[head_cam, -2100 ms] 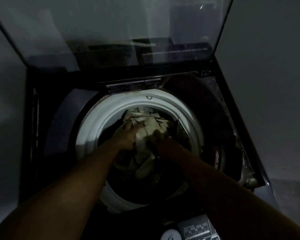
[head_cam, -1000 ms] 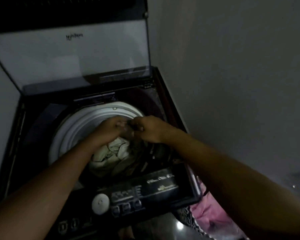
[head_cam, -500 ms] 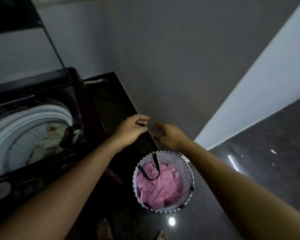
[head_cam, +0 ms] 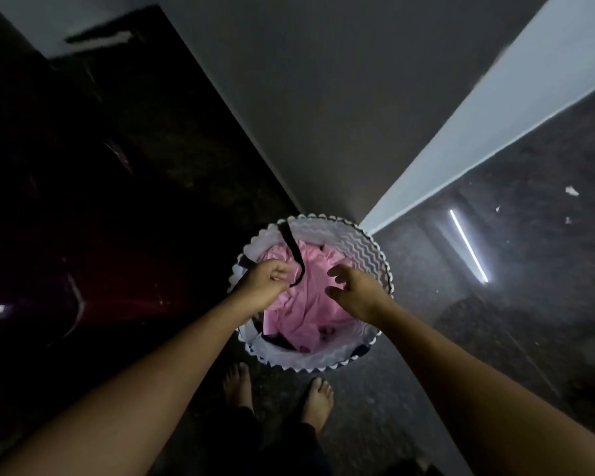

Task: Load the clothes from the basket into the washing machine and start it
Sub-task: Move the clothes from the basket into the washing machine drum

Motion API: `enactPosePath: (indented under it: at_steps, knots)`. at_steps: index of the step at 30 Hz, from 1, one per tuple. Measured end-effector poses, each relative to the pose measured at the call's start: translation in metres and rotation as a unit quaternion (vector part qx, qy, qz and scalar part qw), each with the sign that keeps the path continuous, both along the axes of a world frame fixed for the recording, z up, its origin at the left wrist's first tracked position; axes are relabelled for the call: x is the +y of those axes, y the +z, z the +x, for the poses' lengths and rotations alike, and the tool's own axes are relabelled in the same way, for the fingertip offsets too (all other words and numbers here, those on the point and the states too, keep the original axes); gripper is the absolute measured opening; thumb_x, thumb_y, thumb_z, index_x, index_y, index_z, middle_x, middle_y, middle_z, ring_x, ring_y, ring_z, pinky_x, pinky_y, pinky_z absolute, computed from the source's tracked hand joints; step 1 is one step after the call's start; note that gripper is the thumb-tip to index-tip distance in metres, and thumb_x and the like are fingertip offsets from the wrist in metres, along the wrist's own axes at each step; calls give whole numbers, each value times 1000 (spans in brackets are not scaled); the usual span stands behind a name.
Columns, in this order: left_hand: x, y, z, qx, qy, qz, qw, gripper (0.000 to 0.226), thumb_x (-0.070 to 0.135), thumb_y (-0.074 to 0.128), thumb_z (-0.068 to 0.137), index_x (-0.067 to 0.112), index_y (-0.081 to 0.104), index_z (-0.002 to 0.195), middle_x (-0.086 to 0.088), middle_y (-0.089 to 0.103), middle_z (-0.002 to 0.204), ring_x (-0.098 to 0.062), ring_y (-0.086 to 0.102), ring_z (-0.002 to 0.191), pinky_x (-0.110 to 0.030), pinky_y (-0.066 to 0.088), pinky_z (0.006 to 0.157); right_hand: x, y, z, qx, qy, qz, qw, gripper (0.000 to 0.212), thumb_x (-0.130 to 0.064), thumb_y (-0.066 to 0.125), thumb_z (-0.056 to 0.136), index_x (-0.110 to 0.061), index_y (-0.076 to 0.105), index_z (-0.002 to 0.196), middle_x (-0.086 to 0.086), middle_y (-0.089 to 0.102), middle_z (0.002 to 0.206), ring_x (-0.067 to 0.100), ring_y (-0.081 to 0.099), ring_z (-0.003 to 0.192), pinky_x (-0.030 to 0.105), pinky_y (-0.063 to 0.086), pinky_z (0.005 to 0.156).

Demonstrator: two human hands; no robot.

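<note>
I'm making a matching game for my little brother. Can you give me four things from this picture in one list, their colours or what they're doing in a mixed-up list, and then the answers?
Things:
1. basket
2. cloth
3. strap
4. right hand

Matches:
A. black
B. fingers spread, holding nothing
C. white with zigzags
D. pink

Pairs: 1-C, 2-D, 3-A, 4-B

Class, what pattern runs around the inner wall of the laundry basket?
A grey-and-white zigzag pattern lines the basket; the head view, the only one, shows it.
</note>
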State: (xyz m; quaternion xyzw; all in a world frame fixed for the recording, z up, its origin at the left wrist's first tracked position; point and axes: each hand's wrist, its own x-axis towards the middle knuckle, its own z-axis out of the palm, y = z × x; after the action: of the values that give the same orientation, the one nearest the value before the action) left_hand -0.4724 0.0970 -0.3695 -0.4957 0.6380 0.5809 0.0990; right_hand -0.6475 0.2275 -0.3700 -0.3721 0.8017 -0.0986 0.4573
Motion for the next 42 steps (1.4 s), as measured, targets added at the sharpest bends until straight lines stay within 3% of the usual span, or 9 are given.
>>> enactPosePath:
  at_steps: [9, 12, 16, 21, 27, 31, 34, 38, 42]
  knots:
    - [6, -147, 0, -111, -46, 46, 992, 17, 29, 65, 82, 28, 70, 98, -2, 69, 114, -21, 65, 105, -35, 54, 94, -11, -140, 12, 14, 8, 46, 999, 66, -31, 65, 92, -19, 38, 151, 16, 47, 147, 35, 52, 129, 38, 44, 103]
    - [0, -187, 2, -123, -14, 4, 992, 42, 45, 68, 69, 40, 67, 110, -3, 62, 120, -22, 64, 103, -38, 57, 91, -22, -168, 9, 35, 17, 41, 998, 82, -31, 71, 87, -18, 27, 155, 18, 34, 154, 41, 45, 134, 45, 42, 108]
    - [-6, -173, -14, -58, 21, -37, 997, 26, 19, 60, 94, 26, 69, 118, 1, 69, 101, -16, 67, 85, -22, 55, 70, -38, -200, 7, 53, 54, 62, 995, 104, -41, 79, 78, -21, 16, 158, 15, 16, 165, 41, 32, 144, 47, 35, 116]
    - [-11, -103, -29, 123, 80, 27, 989, 23, 9, 56, 98, 12, 70, 116, -1, 74, 106, -7, 69, 94, -26, 54, 82, -38, -219, 8, 47, 40, 45, 997, 99, -62, 66, 65, -22, 36, 150, 14, 37, 154, 40, 47, 133, 44, 45, 106]
    - [-51, -14, -46, 334, 246, 1, 910, 43, 2, 51, 97, 18, 49, 138, -12, 69, 119, -29, 67, 109, -39, 54, 90, -38, -194, 0, 34, 59, 63, 996, 97, -34, 77, 82, -19, 19, 158, 14, 32, 158, 40, 44, 136, 43, 41, 109]
    - [-83, -5, -54, 270, 279, -114, 915, 75, 8, 59, 95, 30, 19, 155, -1, 63, 126, -17, 63, 117, -33, 55, 90, -40, -189, 0, 17, 49, 66, 996, 96, -37, 74, 85, -23, 15, 159, 12, 31, 160, 36, 41, 140, 42, 39, 112]
    - [-89, -11, -53, 166, 308, -204, 914, 78, 18, 63, 93, 31, 18, 156, -8, 61, 116, -17, 65, 100, -35, 57, 83, -41, -189, 4, 20, 37, 62, 997, 94, -39, 73, 86, -25, 15, 159, 11, 32, 159, 36, 41, 140, 43, 39, 113]
    - [-55, -19, -53, 222, 201, -333, 894, 39, 16, 63, 90, 23, 54, 127, 4, 59, 88, -6, 60, 78, -20, 49, 69, -44, -192, 4, 51, 26, 31, 998, 89, -42, 72, 86, -21, 21, 156, 13, 34, 157, 38, 40, 139, 45, 40, 111]
    - [-7, -79, -60, 179, 35, -156, 971, 16, 12, 63, 91, 23, 67, 102, 11, 67, 93, -3, 63, 87, -19, 49, 78, -46, -205, 4, 90, 50, -1, 995, 97, -57, 66, 79, -18, 19, 155, 18, 30, 157, 41, 42, 136, 50, 46, 105]
